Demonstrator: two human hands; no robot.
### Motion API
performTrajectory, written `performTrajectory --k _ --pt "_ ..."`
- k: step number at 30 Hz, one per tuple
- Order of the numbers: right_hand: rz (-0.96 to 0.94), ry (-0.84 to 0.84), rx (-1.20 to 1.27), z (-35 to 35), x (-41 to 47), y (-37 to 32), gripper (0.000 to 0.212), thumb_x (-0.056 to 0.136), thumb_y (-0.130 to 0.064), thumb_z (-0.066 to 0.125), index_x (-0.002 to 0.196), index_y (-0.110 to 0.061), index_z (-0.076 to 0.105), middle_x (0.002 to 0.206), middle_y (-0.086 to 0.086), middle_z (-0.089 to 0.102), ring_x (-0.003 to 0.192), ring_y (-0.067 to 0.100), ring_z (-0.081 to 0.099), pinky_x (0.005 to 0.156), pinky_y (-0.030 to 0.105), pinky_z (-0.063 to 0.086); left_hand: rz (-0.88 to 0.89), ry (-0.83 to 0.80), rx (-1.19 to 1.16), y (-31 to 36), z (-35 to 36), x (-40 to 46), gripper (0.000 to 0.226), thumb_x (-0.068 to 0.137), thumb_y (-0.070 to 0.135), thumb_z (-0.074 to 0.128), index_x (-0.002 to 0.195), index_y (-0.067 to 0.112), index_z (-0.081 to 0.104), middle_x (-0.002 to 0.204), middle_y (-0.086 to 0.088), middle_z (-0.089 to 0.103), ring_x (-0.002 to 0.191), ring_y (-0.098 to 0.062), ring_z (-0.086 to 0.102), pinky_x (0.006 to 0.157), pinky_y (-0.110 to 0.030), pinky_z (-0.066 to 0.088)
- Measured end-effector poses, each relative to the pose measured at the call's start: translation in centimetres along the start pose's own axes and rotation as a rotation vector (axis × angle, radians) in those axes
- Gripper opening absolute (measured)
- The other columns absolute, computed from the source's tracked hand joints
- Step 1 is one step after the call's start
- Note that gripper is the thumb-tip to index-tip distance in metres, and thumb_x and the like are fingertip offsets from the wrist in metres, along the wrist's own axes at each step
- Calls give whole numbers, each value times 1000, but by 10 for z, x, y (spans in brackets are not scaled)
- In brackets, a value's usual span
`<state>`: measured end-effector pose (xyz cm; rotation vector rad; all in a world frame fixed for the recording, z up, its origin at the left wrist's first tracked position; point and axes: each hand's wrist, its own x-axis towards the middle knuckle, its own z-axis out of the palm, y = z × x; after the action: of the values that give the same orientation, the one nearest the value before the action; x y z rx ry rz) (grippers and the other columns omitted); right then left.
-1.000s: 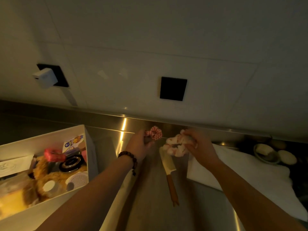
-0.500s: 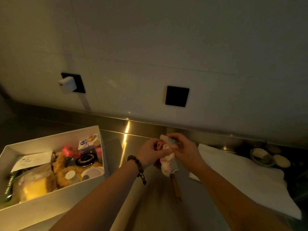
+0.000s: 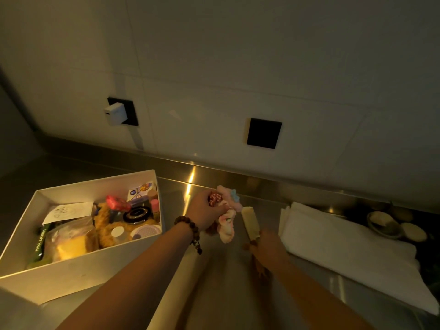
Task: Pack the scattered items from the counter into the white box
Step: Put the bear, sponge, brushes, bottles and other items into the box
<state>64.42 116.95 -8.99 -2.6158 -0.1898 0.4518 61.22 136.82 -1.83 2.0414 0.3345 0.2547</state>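
The white box (image 3: pixel 78 272) sits at the left on the steel counter, holding a plush toy, jars, a bagged yellow item and papers. To the right of the box and above the counter, my left hand (image 3: pixel 202 210), with a bead bracelet, grips a red checkered scrunchie (image 3: pixel 215 198) and a pink-and-white fluffy scrunchie (image 3: pixel 227 226) together. A knife (image 3: pixel 249 222) with a pale blade lies on the counter just right of them. My right hand (image 3: pixel 269 246) is blurred over the knife's wooden handle; its grip is unclear.
A folded white cloth (image 3: pixel 345 253) lies on the right of the counter, with small dishes (image 3: pixel 385 225) behind it. The tiled wall carries a black socket (image 3: pixel 263 133) and a white plug (image 3: pixel 115 113).
My right hand passed the pink scrunchie to my left hand, then dropped back to the knife handle. The left hand now holds both scrunchies. The view shifted, showing more of the box.
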Motion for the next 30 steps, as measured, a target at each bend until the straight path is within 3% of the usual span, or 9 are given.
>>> performTrajectory --k 4,8,10,12,16,19,23,26,30 --pt "100 35 -160 18 -5 0 43 83 -43 64 114 -13 59 114 10 64 94 24 63 76 31 49 0 55 31 -4 -6 -4 30 68 31 79 86 30 55 80 19 55 73 4 52 57 -13 34" --pt "84 66 -153 14 -1 -2 25 94 -21 49 115 -12 59 113 11 65 95 24 64 73 28 46 21 81 42 2 -15 -7 30 70 31 77 92 23 58 84 9 59 77 -6 55 59 -17 37" --pt "21 85 -136 8 -1 -7 24 96 -22 47 112 -10 58 113 11 63 100 25 62 71 25 39 34 96 30 9 -24 -10 33 72 29 76 98 22 57 87 10 57 79 -5 54 61 -17 38" --pt "-60 150 -61 -3 -2 -18 21 96 -24 48 107 -10 59 101 9 62 88 23 60 67 24 35 48 119 19 18 -36 -15 33 73 28 76 99 23 55 86 13 55 80 -3 53 62 -15 38" --pt "-230 221 279 -33 -12 -61 7 90 -19 59 92 -15 54 98 9 59 82 15 53 72 29 42 104 236 17 40 -80 -32 29 73 29 76 92 23 55 83 12 57 76 -3 54 62 -17 38" --pt "-383 218 379 -50 -26 -104 13 89 -17 62 100 -12 57 99 5 56 86 14 54 73 24 43 107 327 -2 47 -130 -50 29 74 25 76 96 19 57 89 4 61 81 -11 57 69 -26 46" --pt "-525 157 383 -50 -48 -161 16 87 -15 64 101 -11 57 99 2 54 85 11 53 71 21 40 75 357 131 33 -207 -78 31 75 24 73 100 26 55 91 12 57 83 -2 55 64 -18 42" --pt "-566 84 386 -37 -65 -192 14 87 -14 63 92 -20 51 94 -5 52 77 2 51 61 13 36 31 310 271 10 -252 -86 33 74 23 75 100 25 55 92 10 57 85 -6 54 69 -22 43" --pt "-553 52 370 -16 -75 -217 13 88 -14 61 91 -21 51 93 -2 53 77 4 52 59 14 38 -4 72 493 -24 -274 -75 35 74 23 75 104 23 56 97 7 57 91 -12 56 71 -22 42"
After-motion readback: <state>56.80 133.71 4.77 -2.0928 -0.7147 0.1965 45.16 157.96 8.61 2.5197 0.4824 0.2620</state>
